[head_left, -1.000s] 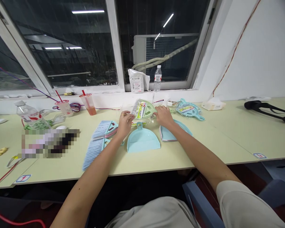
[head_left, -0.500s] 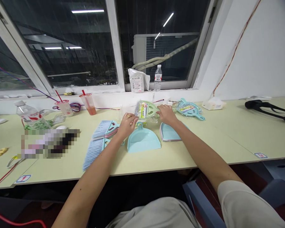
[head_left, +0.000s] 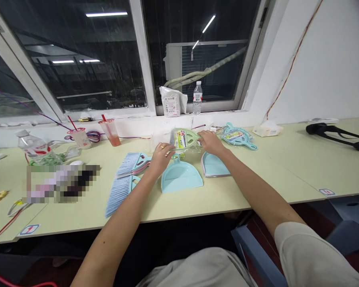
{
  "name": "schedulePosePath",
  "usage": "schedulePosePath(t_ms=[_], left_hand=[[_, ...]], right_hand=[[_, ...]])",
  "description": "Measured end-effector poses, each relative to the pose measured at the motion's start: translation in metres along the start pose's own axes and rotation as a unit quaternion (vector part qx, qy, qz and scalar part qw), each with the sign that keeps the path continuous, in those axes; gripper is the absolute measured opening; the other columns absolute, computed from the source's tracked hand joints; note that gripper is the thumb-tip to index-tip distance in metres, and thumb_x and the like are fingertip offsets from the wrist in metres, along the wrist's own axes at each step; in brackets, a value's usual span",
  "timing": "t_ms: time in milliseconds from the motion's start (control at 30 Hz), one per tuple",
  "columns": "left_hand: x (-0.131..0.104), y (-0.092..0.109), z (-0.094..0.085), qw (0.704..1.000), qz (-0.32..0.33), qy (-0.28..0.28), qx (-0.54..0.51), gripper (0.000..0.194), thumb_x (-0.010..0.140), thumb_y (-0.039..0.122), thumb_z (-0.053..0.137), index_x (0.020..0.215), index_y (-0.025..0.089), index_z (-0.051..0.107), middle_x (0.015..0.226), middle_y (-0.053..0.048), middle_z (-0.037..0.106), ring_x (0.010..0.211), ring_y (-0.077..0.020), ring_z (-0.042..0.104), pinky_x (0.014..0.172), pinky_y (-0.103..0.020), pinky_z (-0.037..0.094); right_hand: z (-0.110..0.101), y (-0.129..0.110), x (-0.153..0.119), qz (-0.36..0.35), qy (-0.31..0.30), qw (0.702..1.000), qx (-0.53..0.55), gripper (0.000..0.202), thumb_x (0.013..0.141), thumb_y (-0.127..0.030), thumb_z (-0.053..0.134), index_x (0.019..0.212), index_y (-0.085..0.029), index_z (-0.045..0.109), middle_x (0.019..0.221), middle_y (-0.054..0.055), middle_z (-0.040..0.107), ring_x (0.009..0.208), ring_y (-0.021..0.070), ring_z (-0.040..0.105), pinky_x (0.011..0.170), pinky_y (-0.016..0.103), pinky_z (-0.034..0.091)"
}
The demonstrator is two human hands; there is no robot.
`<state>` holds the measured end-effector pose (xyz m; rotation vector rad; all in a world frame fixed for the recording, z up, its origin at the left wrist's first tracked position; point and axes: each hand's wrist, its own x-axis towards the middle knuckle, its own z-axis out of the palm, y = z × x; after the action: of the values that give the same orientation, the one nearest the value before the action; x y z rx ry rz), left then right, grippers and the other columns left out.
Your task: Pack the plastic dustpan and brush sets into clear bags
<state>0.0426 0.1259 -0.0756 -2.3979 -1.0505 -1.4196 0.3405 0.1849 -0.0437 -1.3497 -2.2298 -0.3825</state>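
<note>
A green brush-and-dustpan set [head_left: 191, 138] in clear wrap, with a yellow label, is held between both hands above the table. My left hand [head_left: 163, 154] pinches its left lower edge, and my right hand [head_left: 208, 140] grips its right end. Just below lies a light blue dustpan [head_left: 182, 177]. Stacked blue dustpans [head_left: 214, 165] lie under my right forearm. Left of my left hand are blue-bristled brushes, an upper stack [head_left: 131, 163] and a lower one [head_left: 119, 195], partly hidden by my forearm. A wrapped blue set [head_left: 237, 136] rests behind my right hand.
Two cups with red straws [head_left: 110, 132] and a large bottle [head_left: 36, 146] stand at the back left. On the sill are a water bottle [head_left: 197, 99] and a white package [head_left: 172, 103]. A tissue pack [head_left: 267, 129] and a black strapped object [head_left: 338, 133] lie right.
The view has shifted slightly. Both hands still hold the green set, which has tilted a little between them.
</note>
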Motion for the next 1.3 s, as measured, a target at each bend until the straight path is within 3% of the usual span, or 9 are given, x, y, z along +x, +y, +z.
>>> schedulePosePath(t_ms=[67, 133, 267, 400, 567, 833, 1033, 1200, 1300], left_hand=[[0.000, 0.005, 0.000, 0.999, -0.026, 0.013, 0.014, 0.057, 0.091, 0.031, 0.075, 0.145, 0.027, 0.056, 0.133, -0.013, 0.061, 0.124, -0.0293, 0.057, 0.108, -0.049, 0.046], [-0.001, 0.008, 0.000, 0.998, -0.048, 0.027, 0.016, 0.070, 0.091, 0.036, 0.075, 0.154, 0.025, 0.045, 0.143, -0.016, 0.054, 0.127, -0.0306, 0.055, 0.110, -0.050, 0.045], [-0.004, 0.010, 0.001, 0.997, -0.072, 0.036, 0.015, 0.044, 0.102, 0.034, 0.057, 0.144, 0.021, 0.051, 0.134, -0.017, 0.058, 0.119, -0.0293, 0.059, 0.106, -0.049, 0.046], [-0.006, 0.009, 0.001, 0.996, -0.073, 0.034, 0.024, 0.030, 0.104, 0.029, 0.050, 0.132, 0.021, 0.056, 0.126, -0.014, 0.061, 0.113, -0.0274, 0.061, 0.103, -0.047, 0.047], [-0.006, 0.009, 0.001, 0.996, -0.077, 0.038, 0.028, 0.021, 0.104, 0.024, 0.048, 0.121, 0.021, 0.059, 0.114, -0.013, 0.064, 0.108, -0.0273, 0.061, 0.099, -0.046, 0.048], [-0.008, 0.010, 0.001, 0.996, -0.078, 0.039, 0.029, 0.016, 0.103, 0.020, 0.047, 0.112, 0.022, 0.060, 0.104, -0.010, 0.065, 0.103, -0.0263, 0.061, 0.094, -0.044, 0.050], [-0.008, 0.012, 0.001, 0.996, -0.074, 0.043, 0.021, 0.015, 0.103, 0.020, 0.046, 0.108, 0.022, 0.060, 0.102, -0.010, 0.066, 0.103, -0.0263, 0.061, 0.094, -0.045, 0.049], [-0.008, 0.014, 0.001, 0.996, -0.074, 0.038, 0.023, 0.015, 0.102, 0.018, 0.048, 0.108, 0.022, 0.061, 0.102, -0.010, 0.065, 0.102, -0.0262, 0.061, 0.093, -0.044, 0.049], [-0.008, 0.014, 0.001, 0.996, -0.077, 0.037, 0.023, 0.016, 0.102, 0.019, 0.047, 0.108, 0.022, 0.061, 0.102, -0.010, 0.066, 0.102, -0.0264, 0.061, 0.094, -0.044, 0.049]], right_hand=[[-0.003, 0.020, 0.009, 0.024, -0.005, 0.999, 0.025, 0.039, 0.105, -0.026, 0.044, 0.136, -0.010, 0.061, 0.136, 0.020, 0.066, 0.126, 0.0332, 0.058, 0.106, 0.044, 0.039], [-0.005, 0.048, 0.018, 0.064, -0.010, 0.996, 0.060, 0.039, 0.104, -0.025, 0.045, 0.137, -0.010, 0.061, 0.138, 0.020, 0.066, 0.126, 0.0311, 0.059, 0.106, 0.040, 0.042], [0.001, 0.104, 0.029, 0.126, -0.099, 0.979, 0.128, 0.035, 0.104, -0.032, 0.050, 0.131, -0.016, 0.065, 0.133, 0.015, 0.070, 0.115, 0.0281, 0.065, 0.098, 0.035, 0.048], [0.022, 0.135, 0.034, 0.141, -0.144, 0.971, 0.127, 0.032, 0.101, -0.028, 0.056, 0.127, -0.014, 0.066, 0.136, 0.017, 0.068, 0.119, 0.0276, 0.063, 0.102, 0.035, 0.046], [0.048, 0.137, 0.050, 0.129, -0.127, 0.975, 0.128, 0.033, 0.101, -0.027, 0.056, 0.129, -0.013, 0.066, 0.139, 0.018, 0.066, 0.121, 0.0277, 0.062, 0.105, 0.036, 0.046], [0.073, 0.124, 0.085, 0.121, -0.189, 0.970, 0.089, 0.038, 0.097, -0.030, 0.065, 0.131, -0.013, 0.066, 0.139, 0.018, 0.067, 0.117, 0.0262, 0.065, 0.101, 0.033, 0.048], [0.086, 0.136, 0.073, 0.140, -0.203, 0.966, 0.081, 0.043, 0.096, -0.026, 0.063, 0.136, -0.011, 0.064, 0.142, 0.021, 0.065, 0.123, 0.0277, 0.064, 0.103, 0.034, 0.048], [0.079, 0.153, 0.056, 0.173, -0.192, 0.964, 0.065, 0.050, 0.094, -0.037, 0.069, 0.137, -0.013, 0.065, 0.144, 0.022, 0.063, 0.124, 0.0308, 0.063, 0.103, 0.036, 0.048], [0.074, 0.158, 0.050, 0.186, -0.189, 0.963, 0.054, 0.049, 0.095, -0.032, 0.066, 0.140, -0.013, 0.064, 0.146, 0.021, 0.062, 0.128, 0.0323, 0.062, 0.105, 0.038, 0.047]])
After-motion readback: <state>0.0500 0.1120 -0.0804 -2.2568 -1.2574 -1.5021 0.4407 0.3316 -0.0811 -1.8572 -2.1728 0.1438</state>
